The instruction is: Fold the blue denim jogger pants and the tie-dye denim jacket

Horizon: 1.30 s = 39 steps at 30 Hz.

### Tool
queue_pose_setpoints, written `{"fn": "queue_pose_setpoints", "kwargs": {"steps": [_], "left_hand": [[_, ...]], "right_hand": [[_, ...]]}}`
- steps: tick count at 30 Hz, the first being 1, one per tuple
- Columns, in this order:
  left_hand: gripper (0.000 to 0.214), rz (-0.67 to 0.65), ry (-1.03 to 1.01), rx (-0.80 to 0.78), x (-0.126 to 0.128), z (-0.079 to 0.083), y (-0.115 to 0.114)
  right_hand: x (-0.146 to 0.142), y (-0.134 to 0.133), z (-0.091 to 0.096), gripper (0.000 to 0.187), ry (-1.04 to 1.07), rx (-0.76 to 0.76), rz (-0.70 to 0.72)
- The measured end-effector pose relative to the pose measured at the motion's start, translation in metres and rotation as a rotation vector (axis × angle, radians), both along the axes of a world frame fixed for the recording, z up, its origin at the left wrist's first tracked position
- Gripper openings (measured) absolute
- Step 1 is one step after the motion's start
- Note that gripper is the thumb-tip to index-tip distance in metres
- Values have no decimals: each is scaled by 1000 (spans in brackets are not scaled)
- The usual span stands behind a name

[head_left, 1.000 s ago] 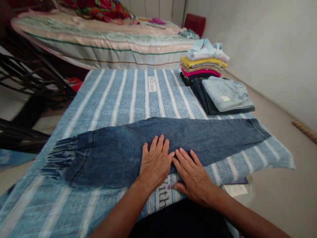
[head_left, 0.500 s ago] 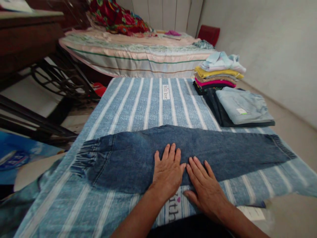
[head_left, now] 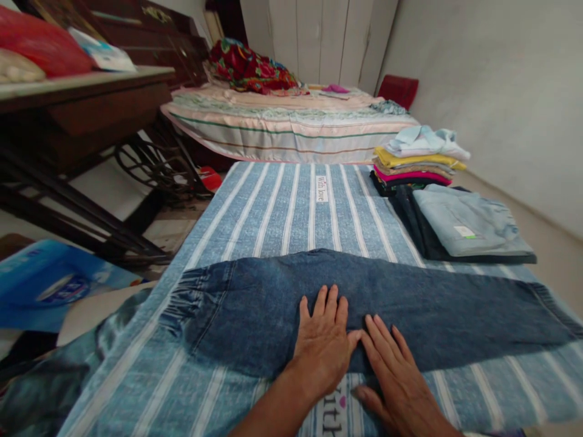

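A pair of dark blue jeans (head_left: 255,309), folded lengthwise, lies across the striped cloth (head_left: 282,209) on the table. Its gathered elastic waist is at the left and a ribbed cuff at the right. My left hand (head_left: 324,340) rests flat near the middle of the jeans, fingers spread. Just right of it, my right hand (head_left: 392,364) lies with its fingers stretched over the lower edge of the jeans and its thumb over the cloth. Neither hand grips the fabric.
Folded light jeans (head_left: 473,221) lie on dark garments at the right, before a stack of folded clothes (head_left: 419,164). A bed (head_left: 291,130) stands behind. At left are a treadle sewing table (head_left: 91,103) and a blue package (head_left: 54,285).
The view has tilted up and turned left, so everything sits lower and further right. Both hands stay flat at about the same place on the jeans.
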State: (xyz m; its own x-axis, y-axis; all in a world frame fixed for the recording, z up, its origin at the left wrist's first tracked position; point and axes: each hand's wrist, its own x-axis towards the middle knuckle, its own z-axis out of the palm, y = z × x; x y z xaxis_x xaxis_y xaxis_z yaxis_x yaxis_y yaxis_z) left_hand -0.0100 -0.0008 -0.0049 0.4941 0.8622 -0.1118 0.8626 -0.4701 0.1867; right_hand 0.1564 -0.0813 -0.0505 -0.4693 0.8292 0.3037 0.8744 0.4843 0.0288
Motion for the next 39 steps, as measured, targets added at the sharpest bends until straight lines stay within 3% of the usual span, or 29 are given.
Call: {"fn": "queue_pose_setpoints", "kwargs": {"steps": [10, 15, 18, 20, 22, 25, 27, 33, 36, 39], "left_hand": [[58, 25, -55, -29, 1, -4, -2], [57, 34, -75, -84, 0, -2, -1], [59, 26, -99, -121, 0, -1, 0], [61, 32, -103, -124, 0, -2, -1], [62, 51, -90, -115, 2, -2, 0], [62, 62, -76, -100, 5, -1, 1], [63, 49, -80, -107, 5, 2, 3], [61, -27, -128, -183, -8, 22, 18], [53, -69, -130, -67, -17, 25, 32], [47, -104, -92, 110, -25, 16, 47]], "right_hand": [[-1, 4, -11, 82, -37, 87, 13], [3, 11, 9, 75, 40, 124, 83], [1, 40, 39, 55, 214, 53, 80], [-7, 75, 58, 34, 335, -47, 27], [-20, 119, 72, 30, 401, -189, -61], [-44, 178, 82, 35, 215, -344, -194], [-57, 205, 82, 35, 87, -428, -241], [-73, 232, 76, 36, 24, -540, -259], [-74, 239, 75, 36, 22, -605, -253], [-73, 246, 74, 37, 27, -675, -247]]}}
